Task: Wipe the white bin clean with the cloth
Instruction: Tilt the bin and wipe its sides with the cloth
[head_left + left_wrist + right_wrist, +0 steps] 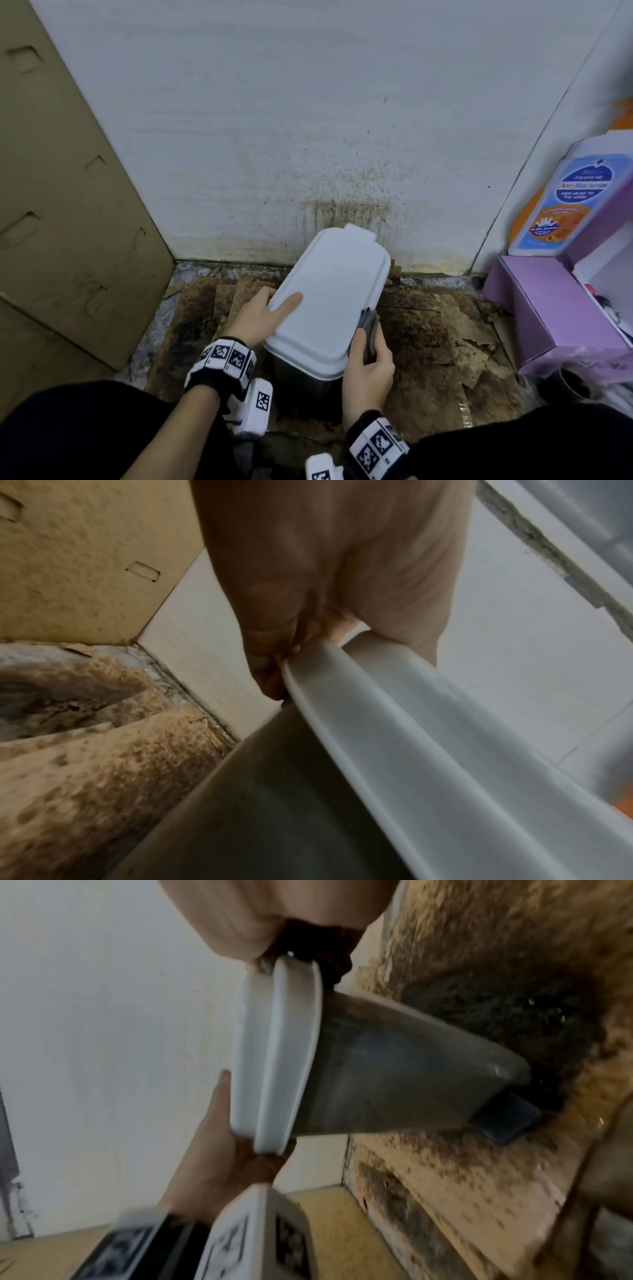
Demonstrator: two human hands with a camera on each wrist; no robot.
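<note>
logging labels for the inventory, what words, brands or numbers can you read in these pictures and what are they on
"Anti-Bacterial": in red on the blue label of the white bottle at the right of the head view.
"KIDS HEAD TO TOE WASH": just below it on the same label.
Other print on that bottle: too small and blurred to read.
Wrist bands: black-and-white square codes only, no words.
Bin, cloth, purple box: no text visible.

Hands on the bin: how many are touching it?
2. The left hand grips the white bin's left lid edge; the right hand holds a grey cloth against its right side. Fingers underneath are hidden.
</note>
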